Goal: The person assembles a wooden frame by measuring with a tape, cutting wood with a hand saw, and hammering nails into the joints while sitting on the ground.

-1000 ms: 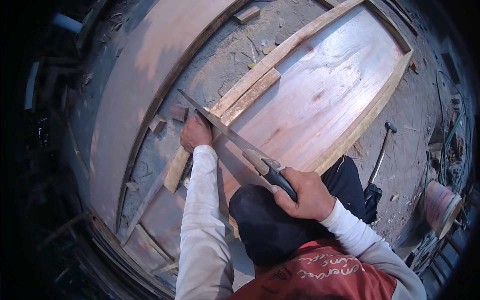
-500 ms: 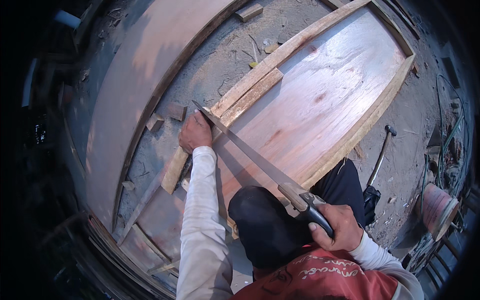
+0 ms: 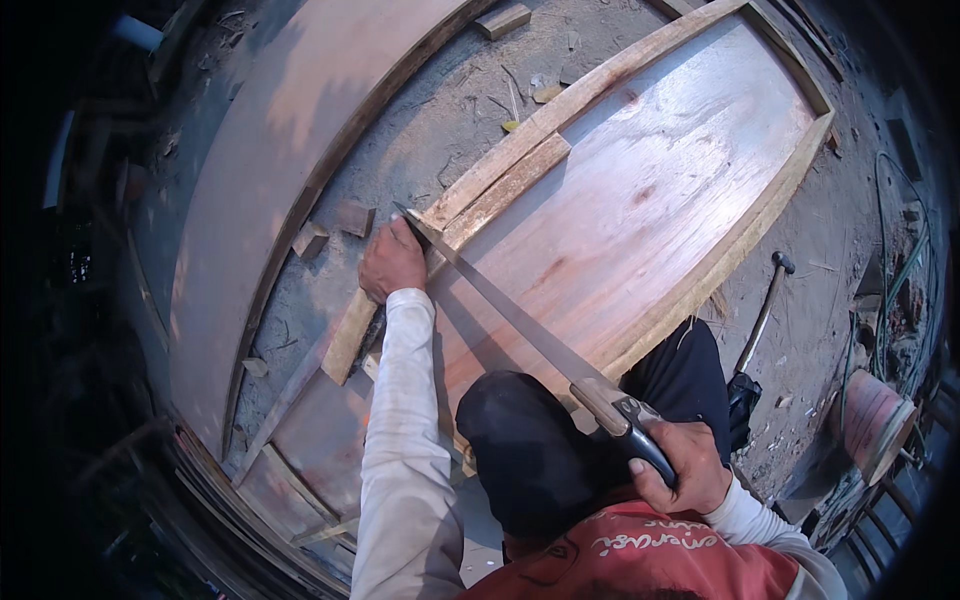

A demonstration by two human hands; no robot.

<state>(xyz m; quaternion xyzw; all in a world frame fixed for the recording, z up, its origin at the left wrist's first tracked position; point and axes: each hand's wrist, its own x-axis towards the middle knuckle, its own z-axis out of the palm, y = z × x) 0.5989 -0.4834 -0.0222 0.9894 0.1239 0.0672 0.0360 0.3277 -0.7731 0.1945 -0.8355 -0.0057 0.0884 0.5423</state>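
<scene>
My right hand [image 3: 688, 468] is wrapped round the dark handle of a handsaw [image 3: 520, 320]. Its long blade slants up and left, the far end lying across a wooden strip [image 3: 352, 335] close beside my left hand [image 3: 392, 262]. That hand is closed over the strip, thumb near the blade; its fingertips are partly hidden. A second strip [image 3: 515, 188] lies along the inner side of the raised edging of a curved wooden panel [image 3: 590, 255]. The panel spreads under the saw, and my dark-clothed knees are beside and over its near edge.
To the left lies another large curved panel [image 3: 260, 190]. Small wood offcuts [image 3: 354, 217] rest on the sandy ground between the panels. On the right are a hammer [image 3: 768, 305], a tipped bucket-like container [image 3: 872, 425] and a green hose [image 3: 905, 265].
The saw and my right hand have shifted slightly down and to the right, drawing the blade back a little. My left hand stays on the strip.
</scene>
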